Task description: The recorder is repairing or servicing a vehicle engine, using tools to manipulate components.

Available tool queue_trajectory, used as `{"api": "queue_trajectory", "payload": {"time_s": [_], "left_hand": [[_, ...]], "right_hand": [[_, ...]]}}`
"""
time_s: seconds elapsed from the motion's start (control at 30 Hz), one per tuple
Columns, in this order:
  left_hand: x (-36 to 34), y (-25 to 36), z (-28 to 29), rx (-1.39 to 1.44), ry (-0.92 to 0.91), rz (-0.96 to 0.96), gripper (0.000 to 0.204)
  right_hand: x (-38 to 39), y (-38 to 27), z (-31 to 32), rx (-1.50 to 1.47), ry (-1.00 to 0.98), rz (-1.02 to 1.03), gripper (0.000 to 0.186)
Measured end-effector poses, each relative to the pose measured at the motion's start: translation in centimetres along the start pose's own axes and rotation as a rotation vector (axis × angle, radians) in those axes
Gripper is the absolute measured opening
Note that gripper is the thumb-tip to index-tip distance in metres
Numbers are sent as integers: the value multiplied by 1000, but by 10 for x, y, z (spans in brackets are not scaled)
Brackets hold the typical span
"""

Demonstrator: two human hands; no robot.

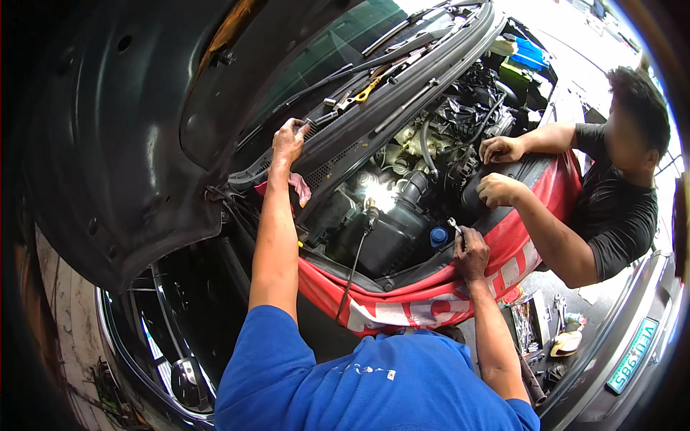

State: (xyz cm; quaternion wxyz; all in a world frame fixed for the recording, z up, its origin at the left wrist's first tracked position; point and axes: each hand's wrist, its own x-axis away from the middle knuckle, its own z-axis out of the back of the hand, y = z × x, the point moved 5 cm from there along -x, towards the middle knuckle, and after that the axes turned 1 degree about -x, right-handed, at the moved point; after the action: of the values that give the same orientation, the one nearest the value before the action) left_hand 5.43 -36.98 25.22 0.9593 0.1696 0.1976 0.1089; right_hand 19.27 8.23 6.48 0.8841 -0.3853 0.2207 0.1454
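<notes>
My left hand [289, 144] is up at the windshield cowl [330, 161], fingers closed on a small dark piece that I cannot make out, near loose metal tools and a yellow-handled tool [365, 93]. A pink rag [300, 188] lies below it. My right hand [471, 253] grips a silver wrench [454, 225] at the front edge of the engine bay, beside a blue cap [439, 237]. A bright work light [377, 194] shines among the engine parts, its cord hanging over the red-and-white cover [510, 237] on the car's edge.
A co-worker [618, 194] in a dark shirt leans in from the right, both hands over the engine bay. The raised hood [129, 129] fills the upper left. Tools [532, 323] lie low at the right, near another car's bumper [640, 323].
</notes>
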Motion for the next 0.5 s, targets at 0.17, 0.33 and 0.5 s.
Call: {"api": "queue_trajectory", "payload": {"time_s": [0.17,0.33,0.5], "left_hand": [[18,-14,19,480,325,142,38],[80,8,-5,1610,75,476,19],[158,37,-9,1261,-30,463,28]], "right_hand": [[1,-1,1,-9,23,16,18],[4,5,0,21,13,-18,17],[-1,-4,3,-10,37,-58,16]]}}
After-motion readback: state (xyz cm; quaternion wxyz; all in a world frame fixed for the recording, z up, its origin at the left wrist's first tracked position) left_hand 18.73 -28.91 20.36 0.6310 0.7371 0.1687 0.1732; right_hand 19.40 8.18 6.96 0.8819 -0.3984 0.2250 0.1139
